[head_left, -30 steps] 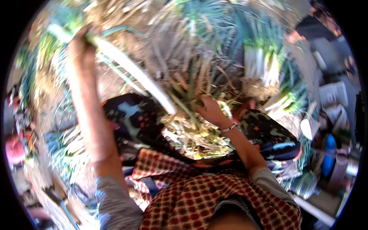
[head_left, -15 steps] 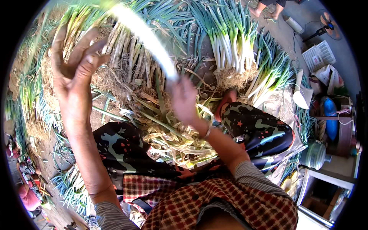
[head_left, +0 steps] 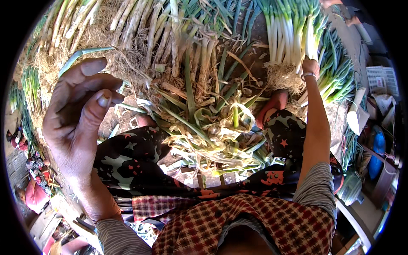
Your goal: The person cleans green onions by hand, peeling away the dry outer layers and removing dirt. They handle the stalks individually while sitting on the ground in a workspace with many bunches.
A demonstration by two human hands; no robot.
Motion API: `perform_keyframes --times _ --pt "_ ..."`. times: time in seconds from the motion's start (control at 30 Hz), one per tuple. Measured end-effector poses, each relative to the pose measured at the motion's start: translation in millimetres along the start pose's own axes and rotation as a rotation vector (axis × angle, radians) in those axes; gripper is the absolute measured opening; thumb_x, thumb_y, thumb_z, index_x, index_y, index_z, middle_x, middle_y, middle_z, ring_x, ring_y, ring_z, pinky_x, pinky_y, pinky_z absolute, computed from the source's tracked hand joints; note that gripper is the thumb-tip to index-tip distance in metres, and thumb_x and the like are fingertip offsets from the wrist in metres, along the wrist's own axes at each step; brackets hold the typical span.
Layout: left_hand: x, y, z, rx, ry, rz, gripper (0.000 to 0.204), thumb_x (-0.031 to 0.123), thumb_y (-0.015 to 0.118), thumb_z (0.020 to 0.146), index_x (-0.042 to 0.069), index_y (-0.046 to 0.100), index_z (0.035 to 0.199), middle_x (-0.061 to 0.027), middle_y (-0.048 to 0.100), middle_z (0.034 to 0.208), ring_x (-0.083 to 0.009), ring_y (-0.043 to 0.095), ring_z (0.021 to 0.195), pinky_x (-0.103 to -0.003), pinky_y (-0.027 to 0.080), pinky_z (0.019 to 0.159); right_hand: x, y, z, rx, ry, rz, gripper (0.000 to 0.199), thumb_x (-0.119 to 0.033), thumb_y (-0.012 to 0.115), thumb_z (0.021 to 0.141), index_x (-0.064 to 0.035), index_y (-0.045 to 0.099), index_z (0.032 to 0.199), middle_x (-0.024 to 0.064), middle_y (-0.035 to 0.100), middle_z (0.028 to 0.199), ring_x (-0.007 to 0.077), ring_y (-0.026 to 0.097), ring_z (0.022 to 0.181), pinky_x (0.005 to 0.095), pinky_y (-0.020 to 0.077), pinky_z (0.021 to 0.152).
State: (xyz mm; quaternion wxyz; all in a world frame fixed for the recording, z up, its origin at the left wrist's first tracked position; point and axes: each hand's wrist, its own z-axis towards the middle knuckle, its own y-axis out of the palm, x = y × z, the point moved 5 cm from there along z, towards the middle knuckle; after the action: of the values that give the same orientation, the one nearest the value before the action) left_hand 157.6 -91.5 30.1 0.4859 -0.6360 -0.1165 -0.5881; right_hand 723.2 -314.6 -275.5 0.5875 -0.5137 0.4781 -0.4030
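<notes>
- Our left hand [head_left: 76,119] is raised over the left side, palm turned inward, nearest the camera. Grip there is loosely spread: fingers half-curled, thumb standing off the palm.
- Our right hand [head_left: 311,67] reaches out on a straight arm to the white leeks [head_left: 282,40], at the right edge of the bunch, low on the stalks. Can't tell if that grip is pinching a stalk; fingers mostly hidden.
- White leeks lie top right, green ends away from us, roots [head_left: 280,76] toward us. A second bunch [head_left: 335,68] lies just right of them.
- Brown-skinned leeks [head_left: 136,25] fan across the top left and middle, roots also our way.
- Peelings [head_left: 212,144] are heaped between our legs.
- Our right shoe [head_left: 274,106] sits just below the white leeks' roots.
</notes>
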Motion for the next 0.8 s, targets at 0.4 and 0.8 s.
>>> perform_keyframes --times 0.4,0.8 --pt "-13 -10 -4 0.007 0.002 -0.089 0.037 0.011 0.063 0.084 -0.007 0.052 0.115 -0.0173 0.065 0.093 -0.0196 0.063 0.077 -0.03 0.05 0.073 -248 162 -321 -0.227 -1.099 -0.091 0.023 -0.019 0.053 0.087 0.0013 0.063 0.092 0.0167 0.058 0.065 0.0308 0.061 0.063 0.0424 0.0491 0.054" --pt "-22 -40 -12 0.022 0.047 -0.173 0.026 0.003 0.058 0.086 -0.004 0.058 0.111 -0.0112 0.065 0.086 -0.0131 0.062 0.071 -0.023 0.05 0.067 -151 115 -260 -0.778 -0.175 0.842 0.031 -0.033 0.055 0.087 -0.004 0.05 0.077 0.0086 0.047 0.059 0.0182 0.044 0.045 0.0321 0.0374 0.044"
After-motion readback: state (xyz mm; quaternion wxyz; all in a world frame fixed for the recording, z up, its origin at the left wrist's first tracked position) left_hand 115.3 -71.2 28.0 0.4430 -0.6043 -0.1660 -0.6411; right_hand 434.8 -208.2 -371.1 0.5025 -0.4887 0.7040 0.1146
